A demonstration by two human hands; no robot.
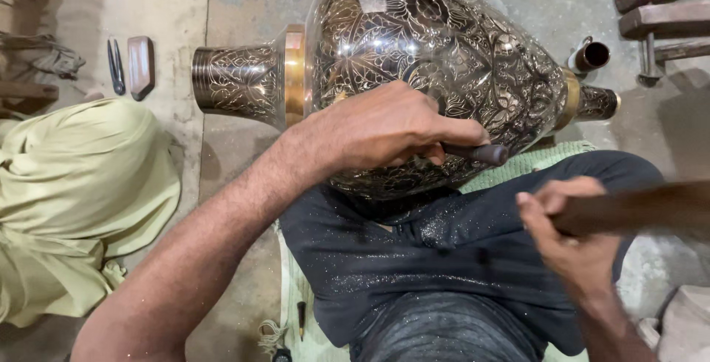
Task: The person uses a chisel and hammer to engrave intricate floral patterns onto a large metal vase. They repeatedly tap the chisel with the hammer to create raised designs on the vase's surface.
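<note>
A big dark metal vase (429, 44) with fine engraved flower patterns and gold bands lies on its side across my lap. My left hand (384, 129) rests on its belly and grips a thin dark chisel (481, 153), whose tip points to the right along the vase's lower side. My right hand (573, 236) is closed around a wooden mallet handle (651, 210), blurred by motion, just right of and below the chisel's end. My legs in dark trousers (444, 258) lie under the vase.
Another person's knee in pale green cloth (74, 192) is at the left. A small wooden block (140, 66) and a thin tool (116, 66) lie on the concrete floor beyond it. A short metal tube (589, 56) and wooden bars (662, 7) sit at the upper right.
</note>
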